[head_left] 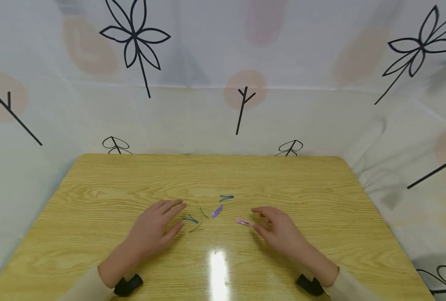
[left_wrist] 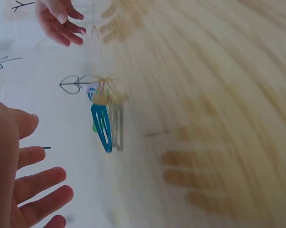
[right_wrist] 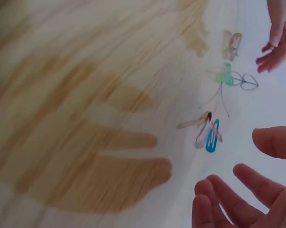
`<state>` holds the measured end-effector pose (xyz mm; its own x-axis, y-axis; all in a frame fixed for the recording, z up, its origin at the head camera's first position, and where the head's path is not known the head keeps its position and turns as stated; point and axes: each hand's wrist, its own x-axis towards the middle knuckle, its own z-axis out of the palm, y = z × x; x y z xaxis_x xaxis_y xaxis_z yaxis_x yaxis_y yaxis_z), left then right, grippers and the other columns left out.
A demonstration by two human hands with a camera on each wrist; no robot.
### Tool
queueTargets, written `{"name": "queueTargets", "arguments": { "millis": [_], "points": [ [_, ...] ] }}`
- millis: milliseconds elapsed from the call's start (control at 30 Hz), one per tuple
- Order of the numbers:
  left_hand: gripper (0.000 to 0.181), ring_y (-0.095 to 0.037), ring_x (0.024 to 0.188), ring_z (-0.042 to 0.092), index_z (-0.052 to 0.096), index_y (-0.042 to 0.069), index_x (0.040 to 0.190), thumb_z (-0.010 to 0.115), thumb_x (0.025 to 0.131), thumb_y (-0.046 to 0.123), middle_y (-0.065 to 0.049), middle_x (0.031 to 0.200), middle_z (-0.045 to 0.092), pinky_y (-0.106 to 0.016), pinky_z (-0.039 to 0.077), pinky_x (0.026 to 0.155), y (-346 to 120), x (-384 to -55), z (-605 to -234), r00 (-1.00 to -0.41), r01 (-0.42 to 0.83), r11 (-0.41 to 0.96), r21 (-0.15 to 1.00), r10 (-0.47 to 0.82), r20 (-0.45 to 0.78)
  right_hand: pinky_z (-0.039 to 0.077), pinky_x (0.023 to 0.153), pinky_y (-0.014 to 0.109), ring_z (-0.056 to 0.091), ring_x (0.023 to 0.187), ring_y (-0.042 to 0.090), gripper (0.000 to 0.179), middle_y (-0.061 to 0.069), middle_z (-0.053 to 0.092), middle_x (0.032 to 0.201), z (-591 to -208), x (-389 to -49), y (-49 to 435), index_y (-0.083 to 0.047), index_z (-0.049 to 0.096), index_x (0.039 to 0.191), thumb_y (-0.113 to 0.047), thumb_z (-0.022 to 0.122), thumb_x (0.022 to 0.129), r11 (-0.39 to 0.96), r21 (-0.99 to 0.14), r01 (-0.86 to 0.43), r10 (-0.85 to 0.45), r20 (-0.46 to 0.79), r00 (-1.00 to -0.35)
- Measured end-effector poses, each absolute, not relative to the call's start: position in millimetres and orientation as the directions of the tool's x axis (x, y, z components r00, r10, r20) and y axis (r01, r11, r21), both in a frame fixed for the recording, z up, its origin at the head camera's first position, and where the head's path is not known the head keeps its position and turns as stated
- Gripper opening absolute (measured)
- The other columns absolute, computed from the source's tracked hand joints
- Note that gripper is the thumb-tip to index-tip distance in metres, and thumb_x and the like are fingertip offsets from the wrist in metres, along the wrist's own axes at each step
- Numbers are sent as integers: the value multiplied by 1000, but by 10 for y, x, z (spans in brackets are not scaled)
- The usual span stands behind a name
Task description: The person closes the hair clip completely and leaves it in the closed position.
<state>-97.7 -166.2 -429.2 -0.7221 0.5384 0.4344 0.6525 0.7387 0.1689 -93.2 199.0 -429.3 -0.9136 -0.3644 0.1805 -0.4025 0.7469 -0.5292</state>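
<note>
Several small snap hair clips lie loose between my two hands on the wooden table. Nearest my left hand (head_left: 156, 229) is a blue hair clip (head_left: 191, 219), with a thin yellowish clip (head_left: 196, 228) and a green clip (head_left: 204, 212) just right of it. A purple clip (head_left: 217, 211) sits in the middle; another blue clip (head_left: 228, 197) lies farther back. The pink clip (head_left: 243, 222) is close to the fingertips of my right hand (head_left: 281, 230). Both hands hover with fingers loosely spread and nothing in them. The left wrist view shows a blue clip (left_wrist: 102, 126) beyond the fingers.
The wooden table (head_left: 133, 175) reflects the hands and a bright light patch near its front. A pale cloth (head_left: 193, 117) with black leaf and flower drawings hangs behind it and along both sides.
</note>
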Motion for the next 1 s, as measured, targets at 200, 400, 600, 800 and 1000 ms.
{"name": "queueTargets", "arguments": {
  "millis": [200,400,600,800,1000],
  "points": [
    [39,-21,111,63,68,12,126,74,91,26,-1,121,67,-42,53,87,-1453,-955,-4347,-760,640,688,343,497,420,52,79,35,63,97,20,28,2,68,109,-4313,-966,1895,-7,70,117,-12,76,89,688,-664,-293,-329,75,-941],
    [29,-15,101,66,69,9,121,71,93,17,-1,113,70,-39,55,83,-1161,-928,-4356,-778,626,571,530,500,380,51,74,30,60,87,15,23,-1,66,99,-4342,-1015,1863,-7,71,111,-10,76,88,666,-696,-268,-334,43,-941],
    [25,-10,96,67,69,7,121,65,96,14,-2,111,71,-33,55,79,-894,-916,-4395,-786,578,472,665,540,300,49,70,29,56,81,12,18,-3,64,92,-4383,-1077,1838,-7,73,105,-11,77,88,657,-723,-213,-310,-2,-951],
    [30,-10,101,65,65,10,127,63,98,20,1,111,69,-32,52,86,-728,-895,-4461,-792,533,498,684,578,196,48,66,27,56,75,11,9,-7,62,84,-4441,-1121,1810,-12,74,97,-15,77,89,665,-723,-188,-299,-28,-954],
    [36,-10,106,63,61,12,132,62,99,25,0,120,66,-31,51,89,-667,-911,-4487,-801,488,512,707,584,130,47,65,28,55,73,9,9,-8,63,82,-4467,-1142,1812,-12,74,92,-20,75,90,679,-709,-192,-299,-29,-954]
  ]
}}
